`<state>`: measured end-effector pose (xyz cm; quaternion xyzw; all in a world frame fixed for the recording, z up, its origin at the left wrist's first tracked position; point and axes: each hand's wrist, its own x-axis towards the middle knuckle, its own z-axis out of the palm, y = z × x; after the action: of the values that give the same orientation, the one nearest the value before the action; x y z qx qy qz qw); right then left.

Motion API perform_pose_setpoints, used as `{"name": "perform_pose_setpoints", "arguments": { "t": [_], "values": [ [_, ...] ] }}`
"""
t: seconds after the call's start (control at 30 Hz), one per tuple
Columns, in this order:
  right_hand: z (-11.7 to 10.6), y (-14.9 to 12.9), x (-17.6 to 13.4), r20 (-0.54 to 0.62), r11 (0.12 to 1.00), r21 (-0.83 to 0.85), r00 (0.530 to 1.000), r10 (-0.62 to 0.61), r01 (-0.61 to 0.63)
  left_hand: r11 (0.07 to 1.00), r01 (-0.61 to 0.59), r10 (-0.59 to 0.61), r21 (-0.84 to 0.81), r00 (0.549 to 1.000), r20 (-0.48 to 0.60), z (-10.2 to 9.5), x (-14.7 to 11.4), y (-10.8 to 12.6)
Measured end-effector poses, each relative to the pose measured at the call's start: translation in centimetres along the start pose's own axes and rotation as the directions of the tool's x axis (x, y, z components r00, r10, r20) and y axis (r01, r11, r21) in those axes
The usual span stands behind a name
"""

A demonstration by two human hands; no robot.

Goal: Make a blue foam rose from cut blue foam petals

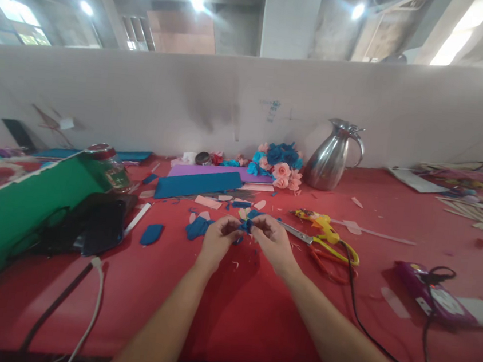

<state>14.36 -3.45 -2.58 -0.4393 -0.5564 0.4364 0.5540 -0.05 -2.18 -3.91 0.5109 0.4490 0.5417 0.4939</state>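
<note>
Blue piece (246, 225), small and crumpled, is held just above the near-middle of the red worktop (247, 325). Left hand (218, 237) and right hand (273, 243): fingers of both drawn together, pinching it from either side. Its underside is covered by the fingers; cannot tell whether any part is glued.

Surroundings: blue petals (197, 228) just left of the left hand; blue block (152, 234) further left, apart. Right of the right hand lie the scissors (299, 232), blades toward the wrist, and the glue gun (326, 229), nose to the left. Bouquet (281, 165) stands on the far side, beside the flask (327, 161).

Risks, in my judgement: uneven pressure from the two pinches could tear or flatten the piece, being so small. A slip would drop it among the scraps (208, 202) and similar blue bits, where it would be easy to lose. A rightward swing of the right hand could meet the blades, or the gun's nose if hot. Snagging the cord (354, 299), near the right forearm, could drag the gun.
</note>
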Motion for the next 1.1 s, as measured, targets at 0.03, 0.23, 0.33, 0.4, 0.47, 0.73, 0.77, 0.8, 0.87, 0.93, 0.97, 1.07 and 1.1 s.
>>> {"name": "perform_pose_setpoints", "arguments": {
  "t": [0.03,0.23,0.33,0.4,0.47,0.73,0.77,0.8,0.87,0.93,0.97,1.07,1.1],
  "values": [
    [-0.01,-0.02,-0.02,-0.003,1.000,0.002,1.000,0.000,0.000,1.000,-0.002,0.002,-0.005,1.000,0.003,0.00,0.00,-0.02],
    [-0.11,-0.03,0.01,0.003,0.999,-0.048,1.000,-0.002,0.002,1.000,-0.001,0.001,0.007,1.000,0.011,0.04,-0.03,0.03],
    [-0.15,-0.02,0.05,0.006,0.999,-0.033,1.000,-0.008,0.008,1.000,0.010,-0.010,0.010,1.000,0.005,0.05,-0.04,0.09],
    [-0.18,-0.04,0.05,0.008,1.000,-0.015,1.000,-0.002,0.002,1.000,0.010,-0.010,0.010,1.000,-0.001,0.04,-0.02,0.07],
    [-0.20,-0.09,0.05,0.009,1.000,-0.002,1.000,0.008,-0.008,1.000,0.009,-0.009,0.006,1.000,0.000,0.03,0.00,0.01],
    [-0.23,-0.03,0.02,0.001,1.000,-0.010,1.000,0.016,-0.016,1.000,0.010,-0.010,-0.010,1.000,0.002,0.01,0.03,-0.08],
    [-0.24,0.00,0.04,-0.003,1.000,-0.014,1.000,0.015,-0.015,1.000,0.008,-0.008,-0.010,1.000,0.001,0.01,0.03,-0.05],
    [-0.24,0.03,0.07,-0.008,1.000,-0.013,1.000,0.016,-0.016,1.000,0.007,-0.007,-0.009,1.000,-0.001,0.02,0.03,-0.02],
    [-0.24,0.04,0.12,-0.022,1.000,0.000,1.000,0.019,-0.019,1.000,0.009,-0.009,-0.005,1.000,-0.007,0.03,0.03,0.02],
    [-0.24,0.00,0.19,-0.038,0.999,0.023,0.999,0.029,-0.028,1.000,0.018,-0.018,0.004,1.000,-0.017,0.04,0.01,0.03],
    [-0.24,-0.02,0.21,-0.046,0.999,0.034,0.998,0.034,-0.032,1.000,0.026,-0.026,0.006,0.999,-0.022,0.05,0.00,0.04],
    [-0.29,-0.12,0.26,-0.050,0.999,0.034,0.998,0.038,-0.036,0.999,0.048,-0.048,-0.007,0.998,-0.030,0.10,-0.05,0.13],
    [-0.31,-0.15,0.26,-0.049,0.999,0.027,0.998,0.035,-0.033,0.999,0.050,-0.051,-0.014,0.998,-0.027,0.12,-0.07,0.17]
  ]
}}
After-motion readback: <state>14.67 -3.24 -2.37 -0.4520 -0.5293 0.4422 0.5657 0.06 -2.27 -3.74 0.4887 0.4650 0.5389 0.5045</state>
